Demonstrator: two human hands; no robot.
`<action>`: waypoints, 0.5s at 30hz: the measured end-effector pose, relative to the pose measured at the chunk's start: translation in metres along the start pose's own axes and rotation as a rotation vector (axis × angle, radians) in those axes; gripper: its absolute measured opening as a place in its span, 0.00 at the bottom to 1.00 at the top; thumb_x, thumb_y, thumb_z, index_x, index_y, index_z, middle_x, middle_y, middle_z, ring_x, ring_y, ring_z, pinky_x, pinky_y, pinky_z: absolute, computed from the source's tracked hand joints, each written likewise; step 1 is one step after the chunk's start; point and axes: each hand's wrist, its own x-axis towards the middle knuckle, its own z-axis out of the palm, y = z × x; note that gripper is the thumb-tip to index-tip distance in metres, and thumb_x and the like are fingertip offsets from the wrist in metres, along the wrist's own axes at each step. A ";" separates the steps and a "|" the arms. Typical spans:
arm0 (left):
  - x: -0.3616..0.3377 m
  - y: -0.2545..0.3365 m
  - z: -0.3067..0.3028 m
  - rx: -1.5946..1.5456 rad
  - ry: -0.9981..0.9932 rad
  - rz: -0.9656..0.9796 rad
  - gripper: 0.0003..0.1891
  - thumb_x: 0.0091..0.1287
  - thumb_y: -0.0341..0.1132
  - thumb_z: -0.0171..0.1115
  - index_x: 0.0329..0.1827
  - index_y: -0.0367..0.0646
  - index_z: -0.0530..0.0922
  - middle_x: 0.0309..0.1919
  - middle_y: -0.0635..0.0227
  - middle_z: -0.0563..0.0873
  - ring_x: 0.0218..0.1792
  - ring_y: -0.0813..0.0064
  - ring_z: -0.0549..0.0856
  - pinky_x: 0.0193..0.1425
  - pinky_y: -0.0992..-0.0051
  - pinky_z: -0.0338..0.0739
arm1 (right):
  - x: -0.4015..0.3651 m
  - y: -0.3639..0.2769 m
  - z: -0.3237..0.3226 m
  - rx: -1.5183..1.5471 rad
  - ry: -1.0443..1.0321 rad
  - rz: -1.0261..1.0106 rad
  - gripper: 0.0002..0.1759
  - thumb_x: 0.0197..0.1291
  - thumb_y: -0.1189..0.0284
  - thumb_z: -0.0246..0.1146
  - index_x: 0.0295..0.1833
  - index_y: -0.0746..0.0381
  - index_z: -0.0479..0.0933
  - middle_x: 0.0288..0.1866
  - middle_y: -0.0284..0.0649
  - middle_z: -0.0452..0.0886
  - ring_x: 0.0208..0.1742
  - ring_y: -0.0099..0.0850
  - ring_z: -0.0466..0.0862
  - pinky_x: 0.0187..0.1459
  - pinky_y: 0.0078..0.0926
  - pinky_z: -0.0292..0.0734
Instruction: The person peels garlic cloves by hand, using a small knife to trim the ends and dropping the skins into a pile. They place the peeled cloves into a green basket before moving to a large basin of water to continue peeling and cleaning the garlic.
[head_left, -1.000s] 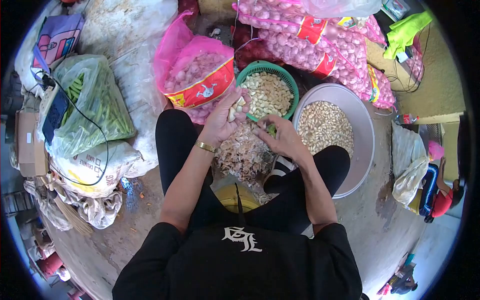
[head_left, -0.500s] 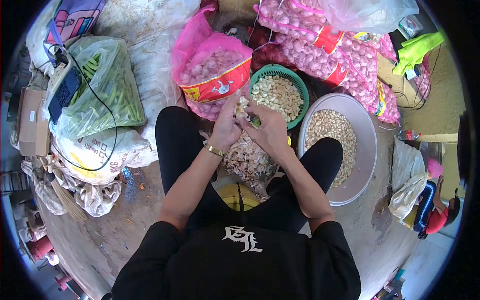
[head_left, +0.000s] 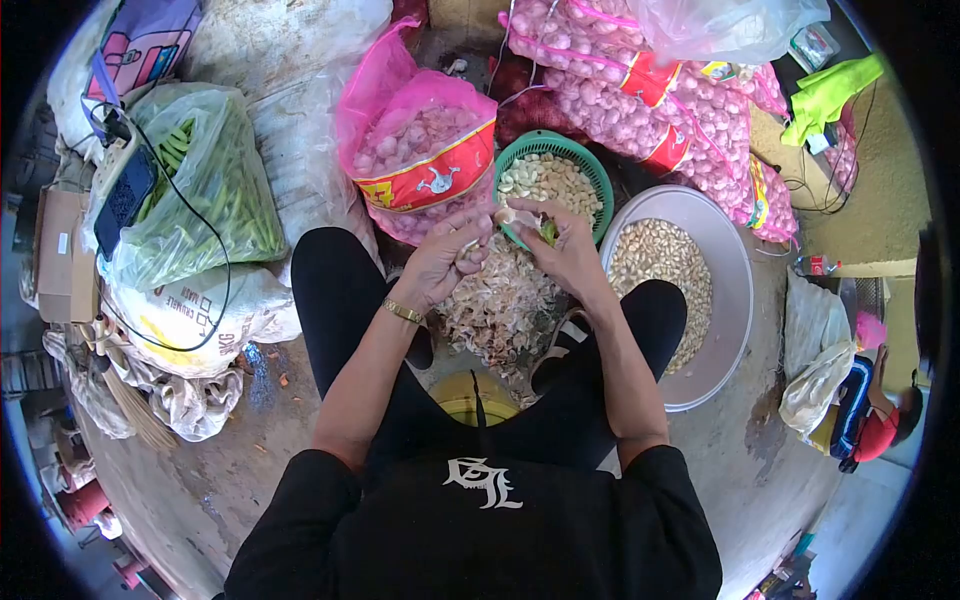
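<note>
My left hand (head_left: pixel 436 264), with a gold watch on the wrist, has its fingers curled around a small pale garlic clove (head_left: pixel 471 246). Close beside it, my right hand (head_left: pixel 566 250) is closed on a whitish piece of garlic (head_left: pixel 514 216) and a green object (head_left: pixel 548 232), mostly hidden by the fingers. Both hands hover above a heap of garlic skins (head_left: pixel 497 306) on the floor. Just beyond the right hand stands a green basket (head_left: pixel 606 190) of peeled cloves. To its right, a wide pale basin (head_left: pixel 735 290) holds many unpeeled cloves.
An open pink mesh bag of garlic (head_left: pixel 420 135) stands behind the hands. More filled garlic sacks (head_left: pixel 690 120) lie at back right. A plastic bag of green vegetables (head_left: pixel 215 190) with a phone (head_left: pixel 125 205) is at left. A person in red (head_left: pixel 880 430) is at far right.
My hands have moved apart, the left one down and left and the right one slightly right. More of the skin heap shows between them.
</note>
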 end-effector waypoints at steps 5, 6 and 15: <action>0.001 -0.002 -0.005 0.176 -0.001 -0.064 0.18 0.68 0.38 0.66 0.57 0.40 0.78 0.28 0.79 0.74 0.22 0.90 0.72 0.20 0.91 0.58 | -0.001 0.002 0.000 -0.024 -0.006 -0.048 0.14 0.57 0.76 0.69 0.48 0.66 0.81 0.34 0.40 0.84 0.39 0.21 0.79 0.43 0.23 0.75; 0.002 -0.001 -0.004 0.192 -0.003 -0.076 0.17 0.68 0.38 0.66 0.56 0.40 0.79 0.28 0.79 0.74 0.22 0.91 0.72 0.20 0.92 0.58 | -0.001 0.003 -0.002 -0.033 -0.038 -0.026 0.12 0.58 0.76 0.69 0.47 0.66 0.80 0.35 0.37 0.83 0.39 0.20 0.78 0.44 0.22 0.74; -0.006 0.002 -0.003 0.134 -0.021 0.071 0.16 0.68 0.33 0.64 0.56 0.37 0.78 0.30 0.75 0.78 0.22 0.90 0.73 0.18 0.92 0.58 | 0.000 0.001 -0.012 0.125 -0.102 0.143 0.16 0.68 0.61 0.60 0.47 0.64 0.75 0.33 0.32 0.77 0.35 0.22 0.75 0.39 0.22 0.72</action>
